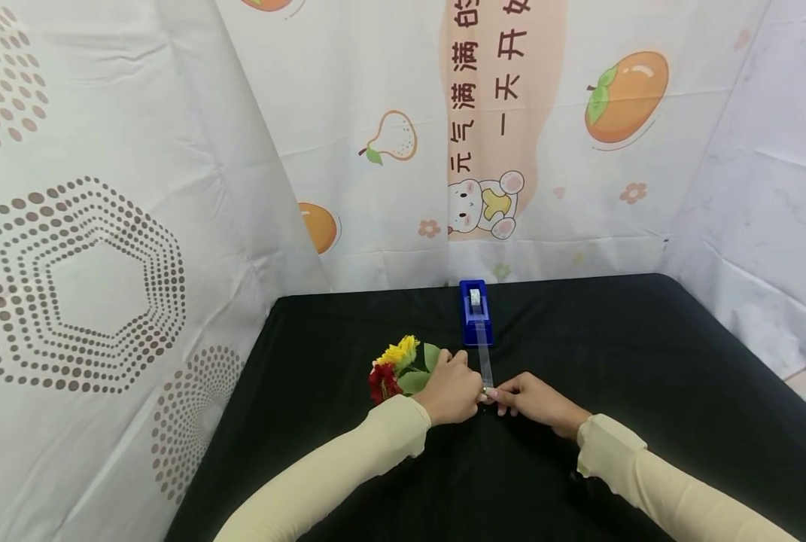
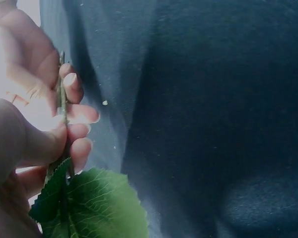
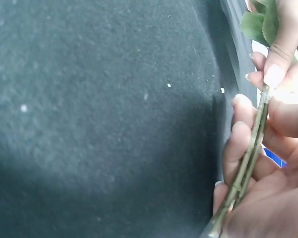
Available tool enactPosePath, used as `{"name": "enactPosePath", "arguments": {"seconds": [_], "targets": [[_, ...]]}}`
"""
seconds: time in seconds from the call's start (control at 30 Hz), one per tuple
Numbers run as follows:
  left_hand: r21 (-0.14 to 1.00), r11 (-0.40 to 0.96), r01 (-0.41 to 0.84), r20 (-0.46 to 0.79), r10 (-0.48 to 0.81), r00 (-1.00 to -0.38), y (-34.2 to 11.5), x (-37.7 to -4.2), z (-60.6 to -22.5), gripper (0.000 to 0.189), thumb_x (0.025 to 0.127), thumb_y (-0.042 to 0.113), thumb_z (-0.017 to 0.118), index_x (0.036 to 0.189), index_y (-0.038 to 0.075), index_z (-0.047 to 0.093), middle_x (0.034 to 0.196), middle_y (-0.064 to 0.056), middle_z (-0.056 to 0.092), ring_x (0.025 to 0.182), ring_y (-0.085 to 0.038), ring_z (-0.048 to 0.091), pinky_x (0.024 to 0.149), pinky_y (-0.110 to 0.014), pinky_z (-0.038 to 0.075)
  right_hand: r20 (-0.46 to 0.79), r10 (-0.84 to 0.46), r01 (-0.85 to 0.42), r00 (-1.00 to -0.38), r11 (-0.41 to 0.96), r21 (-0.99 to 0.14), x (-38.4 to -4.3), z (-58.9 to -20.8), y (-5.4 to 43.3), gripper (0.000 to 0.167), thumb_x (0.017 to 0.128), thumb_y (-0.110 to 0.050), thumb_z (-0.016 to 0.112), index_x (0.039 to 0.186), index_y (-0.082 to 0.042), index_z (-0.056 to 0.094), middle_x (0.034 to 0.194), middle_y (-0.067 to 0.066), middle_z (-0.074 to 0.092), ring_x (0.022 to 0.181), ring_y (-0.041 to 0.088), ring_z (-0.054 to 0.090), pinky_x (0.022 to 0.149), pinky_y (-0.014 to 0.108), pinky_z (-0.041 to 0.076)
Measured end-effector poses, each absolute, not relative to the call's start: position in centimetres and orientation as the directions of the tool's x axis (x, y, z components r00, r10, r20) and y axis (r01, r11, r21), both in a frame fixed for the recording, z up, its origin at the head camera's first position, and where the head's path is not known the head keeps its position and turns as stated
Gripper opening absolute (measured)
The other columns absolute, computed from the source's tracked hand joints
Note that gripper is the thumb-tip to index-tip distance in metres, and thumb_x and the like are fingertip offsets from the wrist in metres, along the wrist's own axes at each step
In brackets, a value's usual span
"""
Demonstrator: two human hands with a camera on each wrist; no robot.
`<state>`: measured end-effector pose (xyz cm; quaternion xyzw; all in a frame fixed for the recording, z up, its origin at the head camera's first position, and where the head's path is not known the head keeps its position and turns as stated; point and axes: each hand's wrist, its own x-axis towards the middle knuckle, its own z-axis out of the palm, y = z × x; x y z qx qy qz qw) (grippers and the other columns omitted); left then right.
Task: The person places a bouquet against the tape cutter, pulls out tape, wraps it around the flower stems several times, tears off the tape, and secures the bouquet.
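Observation:
My left hand (image 1: pixel 450 391) pinches the stems (image 3: pixel 249 161) of a small bunch of artificial flowers, thumb on top just beyond the leaves. Its yellow bloom (image 1: pixel 399 352) and red bloom (image 1: pixel 383 382) point left, with a green leaf (image 2: pixel 109 201) close to the hand. My right hand (image 1: pixel 536 400) grips the lower stems, which lie across its curled fingers. A strip of clear tape (image 1: pixel 485 365) stretches from the blue tape dispenser (image 1: pixel 469 331) to the stems between both hands. A shiny wrapped patch shows there in the right wrist view.
A black cloth (image 1: pixel 348 467) covers the table, with small pale specks on it. The dispenser stands near the table's back edge, in front of a printed white curtain (image 1: pixel 389 196). More white curtains hang at the left and right sides.

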<state>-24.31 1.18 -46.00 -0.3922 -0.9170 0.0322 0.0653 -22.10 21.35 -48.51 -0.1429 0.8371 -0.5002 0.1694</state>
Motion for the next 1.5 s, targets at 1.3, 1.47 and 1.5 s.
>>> {"name": "enactPosePath", "arguments": {"seconds": [1.3,1.47,1.5], "targets": [[0.37,0.743,0.557,-0.19,0.648,-0.738,0.8,-27.2,-45.2,0.037,0.102,0.031,0.064,0.067,0.023,0.076,0.059,0.009,0.065,0.073,-0.005,0.054,0.085,-0.036,0.029,0.023,-0.234,-0.172,-0.972,0.64,-0.749,-21.4,-48.9,19.8,0.014,0.099,-0.02,0.069,0.099,-0.013,0.081,0.078,-0.007,0.069,0.076,0.013,0.059,0.074,0.034,0.047],[0.189,0.744,0.641,-0.092,0.664,-0.742,1.0,-26.4,-45.3,0.027,0.098,0.03,0.069,0.072,0.027,0.077,0.065,0.018,0.06,0.08,-0.008,0.046,0.08,-0.033,0.029,-0.102,-0.222,-0.053,-0.97,0.596,-0.801,-21.5,-48.9,19.9,0.019,0.102,-0.023,0.065,0.101,-0.01,0.08,0.082,-0.001,0.069,0.076,0.016,0.059,0.069,0.033,0.049],[0.147,0.738,0.658,-0.065,0.672,-0.738,1.1,-26.3,-45.4,0.025,0.096,0.029,0.07,0.073,0.027,0.077,0.066,0.019,0.059,0.079,-0.009,0.045,0.079,-0.032,0.029,-0.121,-0.229,-0.039,-0.966,0.589,-0.807,-21.5,-48.9,20.0,0.021,0.103,-0.024,0.065,0.101,-0.01,0.08,0.082,-0.001,0.069,0.075,0.017,0.059,0.068,0.033,0.049]]}}
